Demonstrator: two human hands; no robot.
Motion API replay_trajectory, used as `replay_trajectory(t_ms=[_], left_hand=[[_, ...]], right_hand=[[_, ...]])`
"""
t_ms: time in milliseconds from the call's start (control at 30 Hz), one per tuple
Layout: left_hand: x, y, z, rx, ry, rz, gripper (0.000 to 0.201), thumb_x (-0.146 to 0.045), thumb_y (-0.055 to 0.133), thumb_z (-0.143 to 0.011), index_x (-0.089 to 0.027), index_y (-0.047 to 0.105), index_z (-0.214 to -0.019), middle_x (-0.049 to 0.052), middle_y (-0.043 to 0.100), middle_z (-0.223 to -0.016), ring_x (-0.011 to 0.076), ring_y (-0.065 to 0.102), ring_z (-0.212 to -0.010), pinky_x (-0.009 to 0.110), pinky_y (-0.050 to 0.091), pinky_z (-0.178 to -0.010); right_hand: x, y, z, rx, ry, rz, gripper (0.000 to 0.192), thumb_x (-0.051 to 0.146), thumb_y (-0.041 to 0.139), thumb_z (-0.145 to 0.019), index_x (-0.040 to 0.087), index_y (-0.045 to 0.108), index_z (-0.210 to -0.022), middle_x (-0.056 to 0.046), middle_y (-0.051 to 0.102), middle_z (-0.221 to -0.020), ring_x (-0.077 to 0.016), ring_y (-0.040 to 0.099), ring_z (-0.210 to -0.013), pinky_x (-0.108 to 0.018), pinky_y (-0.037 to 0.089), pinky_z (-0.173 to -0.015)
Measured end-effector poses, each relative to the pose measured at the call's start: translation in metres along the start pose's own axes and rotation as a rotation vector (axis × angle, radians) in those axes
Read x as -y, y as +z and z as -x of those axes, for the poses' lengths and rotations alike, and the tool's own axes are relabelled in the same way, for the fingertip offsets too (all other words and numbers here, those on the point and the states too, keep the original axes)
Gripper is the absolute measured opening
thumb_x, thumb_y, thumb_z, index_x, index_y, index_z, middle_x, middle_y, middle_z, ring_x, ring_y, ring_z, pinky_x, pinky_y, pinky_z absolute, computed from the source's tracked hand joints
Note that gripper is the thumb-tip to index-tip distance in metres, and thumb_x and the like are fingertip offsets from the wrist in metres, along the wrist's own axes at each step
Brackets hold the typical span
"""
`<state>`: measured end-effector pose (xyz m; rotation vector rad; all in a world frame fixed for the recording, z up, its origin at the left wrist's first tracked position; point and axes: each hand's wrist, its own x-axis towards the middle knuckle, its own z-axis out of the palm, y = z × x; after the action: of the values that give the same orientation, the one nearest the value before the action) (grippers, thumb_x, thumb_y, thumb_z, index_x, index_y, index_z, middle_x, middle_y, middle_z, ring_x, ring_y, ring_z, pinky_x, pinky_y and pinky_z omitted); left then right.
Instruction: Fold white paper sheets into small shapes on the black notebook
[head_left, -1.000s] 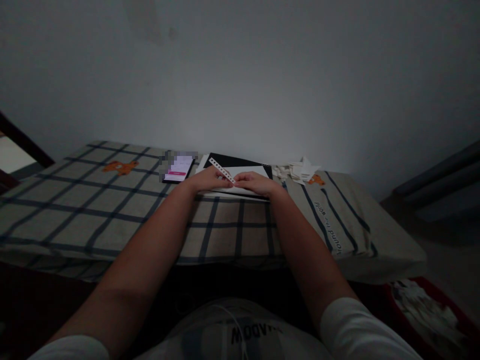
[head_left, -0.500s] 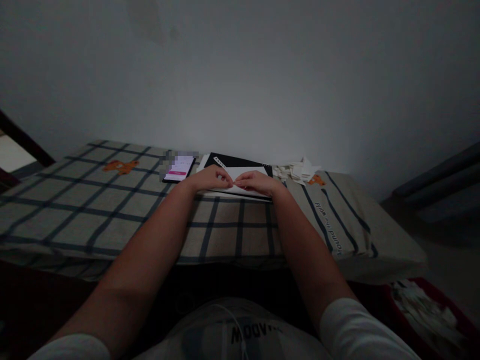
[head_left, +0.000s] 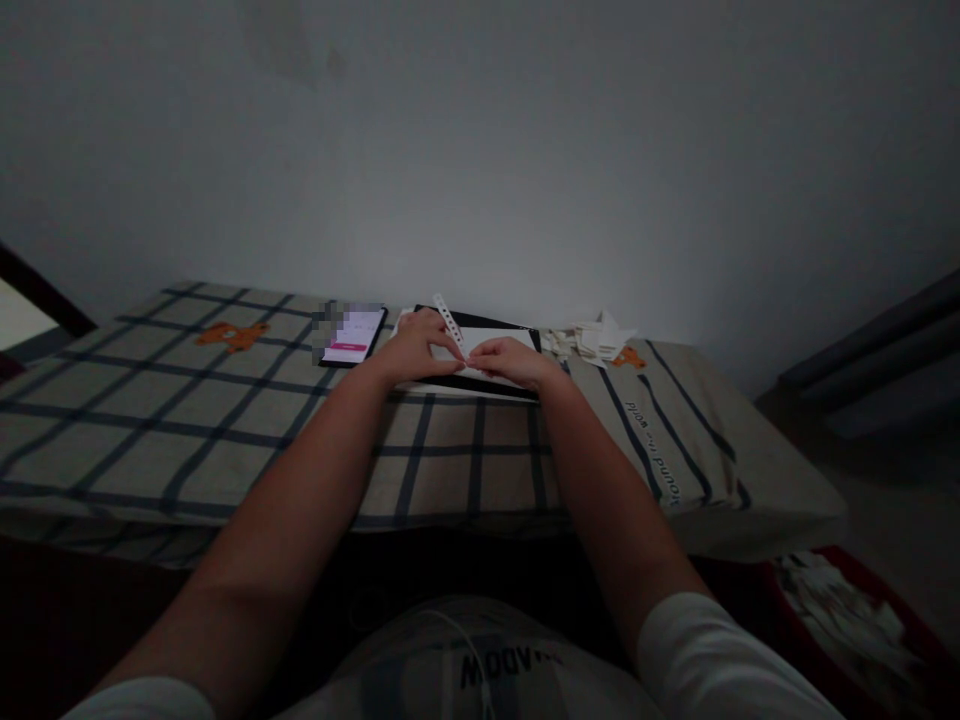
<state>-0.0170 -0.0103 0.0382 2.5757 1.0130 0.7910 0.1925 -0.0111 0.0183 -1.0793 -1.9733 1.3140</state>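
A narrow white strip (head_left: 449, 320) with a row of dark spots or holes stands tilted up between my hands. My left hand (head_left: 418, 348) has its thumb and forefinger curved together around the strip's lower end, the other fingers bent behind. From the other side, my right hand (head_left: 511, 361) pinches at the same lower end with its fingertips. Under both hands lies a white sheet (head_left: 517, 338), on top of a black flat board or folder (head_left: 499, 385). My fingers hide the very end of the strip.
A phone or tablet (head_left: 354, 335) with a lit screen lies left of the board. To the right is a pile of white paper pieces (head_left: 592, 338). The checked cloth (head_left: 300, 450) covers the table against a wall (head_left: 480, 150). A red container (head_left: 847, 610) holds pale scraps below right.
The strip, lying lower behind my left hand before, now stands more upright between my fingers. My left fingers have spread somewhat, and the white sheet shows less at the front.
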Motion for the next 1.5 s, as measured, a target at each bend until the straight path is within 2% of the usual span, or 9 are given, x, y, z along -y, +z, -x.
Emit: replay_trajectory(t_ms=[67,200,300,433,700,1033,1133,1267,1500], left_hand=[[0.000,0.001,0.000,-0.004,0.003,-0.040,0.018,-0.038,0.067,-0.071,-0.024,0.073,-0.079,0.005,0.061,-0.107,0.0241,0.044,-0.109,0.040,0.024,-0.099],[0.005,0.003,-0.001,0.032,0.020,0.002,0.017,-0.036,0.065,-0.071,-0.023,0.073,-0.079,0.004,0.065,-0.100,0.0216,0.050,-0.103,0.036,0.029,-0.096],[0.010,0.004,-0.001,0.073,0.029,0.045,0.019,-0.035,0.063,-0.071,-0.022,0.073,-0.080,0.004,0.067,-0.090,0.0187,0.055,-0.092,0.031,0.035,-0.089],[0.015,0.006,-0.002,0.132,-0.029,0.068,0.023,-0.037,0.062,-0.071,-0.019,0.073,-0.081,0.004,0.067,-0.081,0.0166,0.058,-0.081,0.028,0.040,-0.078],[0.017,0.008,-0.002,0.136,-0.039,0.110,0.024,-0.038,0.063,-0.071,-0.019,0.073,-0.081,0.004,0.066,-0.078,0.0159,0.058,-0.078,0.026,0.041,-0.073],[0.009,0.004,-0.001,0.193,-0.069,0.184,0.023,-0.036,0.059,-0.071,-0.017,0.071,-0.079,0.002,0.063,-0.080,0.0147,0.057,-0.078,0.024,0.041,-0.072],[0.010,0.004,-0.001,0.189,-0.076,0.206,0.023,-0.035,0.059,-0.070,-0.017,0.071,-0.078,0.003,0.064,-0.080,0.0152,0.057,-0.078,0.025,0.041,-0.072],[0.015,0.006,-0.001,0.176,-0.090,0.199,0.023,-0.035,0.060,-0.068,-0.017,0.071,-0.079,0.003,0.064,-0.081,0.0157,0.057,-0.079,0.025,0.041,-0.071],[0.017,0.008,-0.001,0.186,-0.082,0.126,0.029,-0.041,0.062,-0.069,-0.018,0.071,-0.082,0.003,0.064,-0.083,0.0160,0.057,-0.081,0.025,0.040,-0.073]], right_hand=[[0.000,0.001,-0.001,-0.026,0.012,0.005,0.033,0.044,0.063,-0.069,0.013,0.064,-0.079,0.004,0.048,-0.058,-0.0073,0.036,-0.052,-0.023,0.024,-0.049],[0.002,0.002,0.001,-0.036,0.043,-0.038,0.034,0.043,0.065,-0.067,0.012,0.065,-0.080,0.003,0.050,-0.060,-0.0074,0.038,-0.053,-0.022,0.027,-0.050],[0.002,0.000,0.002,0.003,0.081,-0.059,0.032,0.040,0.065,-0.067,0.012,0.066,-0.080,0.002,0.052,-0.061,-0.0078,0.040,-0.054,-0.023,0.030,-0.052],[0.000,-0.002,0.003,0.046,0.097,-0.022,0.028,0.037,0.064,-0.067,0.012,0.066,-0.079,0.001,0.054,-0.062,-0.0080,0.042,-0.055,-0.022,0.030,-0.053],[0.004,0.000,0.005,0.030,0.055,0.020,0.024,0.035,0.061,-0.070,0.013,0.064,-0.078,0.002,0.052,-0.061,-0.0081,0.040,-0.054,-0.022,0.029,-0.052],[-0.002,0.002,0.000,0.050,-0.123,0.057,0.021,0.033,0.061,-0.071,0.015,0.064,-0.081,0.001,0.057,-0.071,-0.0099,0.045,-0.063,-0.023,0.034,-0.061],[-0.002,0.001,0.001,0.046,-0.113,0.006,0.024,0.035,0.061,-0.071,0.014,0.065,-0.082,0.001,0.056,-0.069,-0.0092,0.044,-0.061,-0.023,0.033,-0.059],[-0.003,0.000,0.002,0.063,-0.024,-0.047,0.027,0.036,0.064,-0.069,0.013,0.066,-0.080,0.001,0.056,-0.066,-0.0085,0.043,-0.058,-0.023,0.032,-0.056],[0.001,0.000,0.003,0.026,-0.008,0.076,0.026,0.036,0.062,-0.070,0.013,0.067,-0.079,0.000,0.059,-0.067,-0.0095,0.045,-0.059,-0.023,0.033,-0.057]])
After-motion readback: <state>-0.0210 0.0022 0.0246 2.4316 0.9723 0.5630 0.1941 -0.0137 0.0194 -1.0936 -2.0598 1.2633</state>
